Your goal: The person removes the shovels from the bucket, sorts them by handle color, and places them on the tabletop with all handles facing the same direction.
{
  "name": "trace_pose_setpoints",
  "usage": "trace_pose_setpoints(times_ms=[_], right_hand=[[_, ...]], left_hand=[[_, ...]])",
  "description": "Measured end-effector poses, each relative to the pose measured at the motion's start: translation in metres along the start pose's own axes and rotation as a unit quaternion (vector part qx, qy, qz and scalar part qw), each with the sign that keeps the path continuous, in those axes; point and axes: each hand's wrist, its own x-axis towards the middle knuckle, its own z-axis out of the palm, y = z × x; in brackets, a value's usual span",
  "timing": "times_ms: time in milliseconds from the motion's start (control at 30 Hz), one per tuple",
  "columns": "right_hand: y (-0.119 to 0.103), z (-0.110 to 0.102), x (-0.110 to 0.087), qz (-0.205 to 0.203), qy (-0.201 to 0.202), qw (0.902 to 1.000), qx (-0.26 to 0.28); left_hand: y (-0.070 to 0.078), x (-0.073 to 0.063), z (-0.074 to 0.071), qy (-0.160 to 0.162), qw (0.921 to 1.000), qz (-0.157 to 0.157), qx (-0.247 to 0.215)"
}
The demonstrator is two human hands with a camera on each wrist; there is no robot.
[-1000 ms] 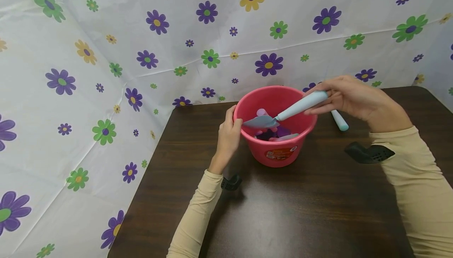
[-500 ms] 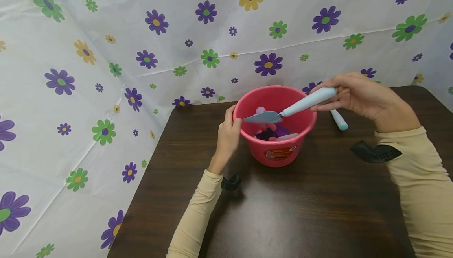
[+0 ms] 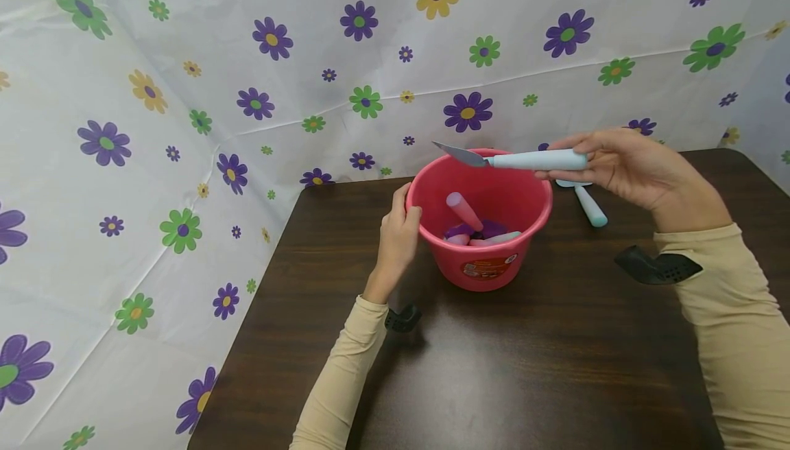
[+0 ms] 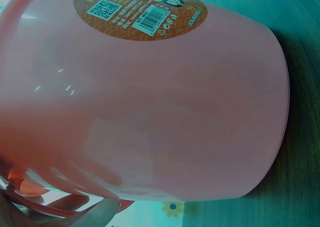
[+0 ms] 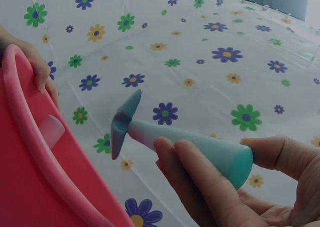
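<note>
My left hand [image 3: 398,234] grips the left rim of a pink bucket [image 3: 487,268] that stands on the table. The fingers [image 4: 102,213] also show at the rim in the left wrist view. Over the bucket's far rim, my right hand [image 3: 636,169] holds a small trowel [image 3: 537,160] by the end of its pale blue handle, between thumb and fingers. Its grey-blue pointed blade [image 3: 459,155] points left and lies nearly level. Inside the bucket, a pink-and-lilac handle [image 3: 465,211] leans up among purple and pink pieces, partly hidden by the front wall.
Behind the right hand, another pale blue-handled tool [image 3: 590,206] lies on the dark wooden table [image 3: 524,368], its blade partly covered. A white sheet with printed flowers [image 3: 296,79] hangs along the table's back and left sides.
My right hand has drawn back right and lifted the trowel out of the bucket, its blade turning level above the rim. The lilac-ended handle inside now shows upright. My left hand stays put.
</note>
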Motion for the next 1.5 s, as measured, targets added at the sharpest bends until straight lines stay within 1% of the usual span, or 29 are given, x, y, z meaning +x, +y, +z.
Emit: trace_pose_setpoints(times_ms=[133, 300, 433, 500, 567, 633, 667, 800, 867, 933, 1000, 1100, 1200, 1300, 1367, 1500], right_hand=[[0.003, 0.000, 0.000, 0.011, 0.031, 0.9993, 0.018], [0.007, -0.001, 0.000, 0.028, 0.043, 0.9968, 0.061], [0.009, 0.001, -0.001, 0.039, 0.052, 0.9908, 0.119], [0.011, 0.003, -0.001, 0.040, 0.052, 0.9878, 0.141], [0.012, 0.004, -0.001, 0.040, 0.045, 0.9868, 0.150], [0.014, 0.006, 0.000, 0.039, 0.048, 0.9884, 0.139], [0.015, 0.006, 0.000, 0.038, 0.044, 0.9905, 0.125], [0.019, 0.004, 0.001, 0.043, 0.017, 0.9980, 0.043], [0.022, 0.001, 0.002, 0.044, -0.008, 0.9990, 0.002], [0.024, -0.001, 0.003, 0.045, -0.030, 0.9983, -0.023], [0.025, -0.002, 0.004, 0.037, -0.037, 0.9974, -0.049], [0.027, -0.002, 0.005, 0.026, -0.027, 0.9971, -0.066], [0.026, -0.001, 0.005, 0.019, 0.003, 0.9960, -0.088], [0.025, 0.001, 0.004, 0.019, 0.029, 0.9918, -0.123], [0.025, 0.001, 0.003, 0.021, 0.033, 0.9884, -0.147], [0.026, -0.002, 0.002, 0.015, 0.020, 0.9876, -0.155]], left_hand=[[0.001, 0.000, 0.000, 0.001, 1.0000, 0.000, 0.001], [0.000, 0.000, 0.000, -0.001, 1.0000, -0.004, -0.002], [-0.001, 0.000, 0.000, -0.002, 1.0000, -0.003, -0.003], [-0.001, 0.001, 0.000, -0.002, 1.0000, -0.003, -0.002], [-0.001, 0.000, 0.000, -0.002, 1.0000, -0.002, -0.002], [-0.001, 0.000, 0.000, -0.003, 1.0000, -0.002, -0.001], [-0.001, 0.000, 0.000, -0.003, 1.0000, -0.003, -0.001], [-0.001, 0.000, 0.000, -0.002, 1.0000, -0.003, -0.002], [-0.001, 0.000, 0.000, -0.002, 1.0000, -0.003, -0.003], [0.000, 0.000, 0.000, -0.001, 1.0000, -0.003, -0.003], [0.000, 0.000, 0.000, -0.001, 1.0000, -0.005, -0.004], [0.000, 0.000, 0.001, -0.001, 1.0000, -0.007, -0.003], [0.000, -0.001, 0.000, -0.004, 0.9999, -0.006, -0.008], [0.000, -0.001, 0.000, -0.005, 0.9999, -0.004, -0.013], [0.000, 0.000, 0.000, -0.004, 0.9999, -0.003, -0.015], [0.000, 0.000, 0.000, -0.005, 0.9999, -0.001, -0.016]])
